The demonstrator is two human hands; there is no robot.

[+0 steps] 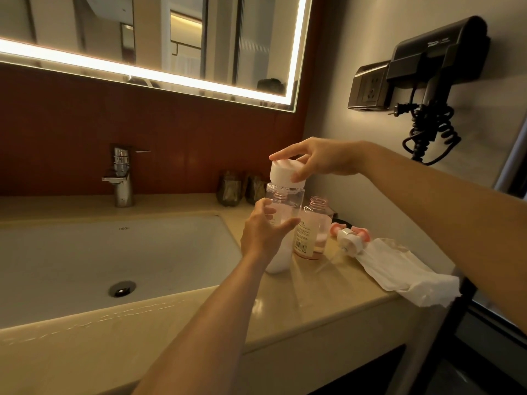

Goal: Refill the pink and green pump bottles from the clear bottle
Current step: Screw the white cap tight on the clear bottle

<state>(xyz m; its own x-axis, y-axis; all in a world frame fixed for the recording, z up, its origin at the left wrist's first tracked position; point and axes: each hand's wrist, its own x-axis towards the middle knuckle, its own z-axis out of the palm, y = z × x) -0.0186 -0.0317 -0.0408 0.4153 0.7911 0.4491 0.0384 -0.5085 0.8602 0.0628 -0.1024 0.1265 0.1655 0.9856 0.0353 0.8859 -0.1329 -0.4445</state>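
My left hand (263, 233) grips the body of the clear bottle (285, 208), which stands upright on the counter beside the sink. My right hand (316, 158) holds its wide white cap (286, 171) from above, with the cap on the bottle's neck. Just behind and right of it stands the pink bottle (313, 232), uncapped, its threaded neck bare and a little pink liquid at the bottom. Two pump heads (350, 238) with pink parts lie on the counter to its right. I cannot see a green bottle; one may be hidden behind the clear bottle.
A white basin (114, 252) with a chrome tap (122, 178) fills the left. A crumpled white tissue (405, 269) hangs over the counter's right edge. Two dark glass tumblers (242, 189) stand at the back wall. A hair dryer (436, 52) hangs on the right wall.
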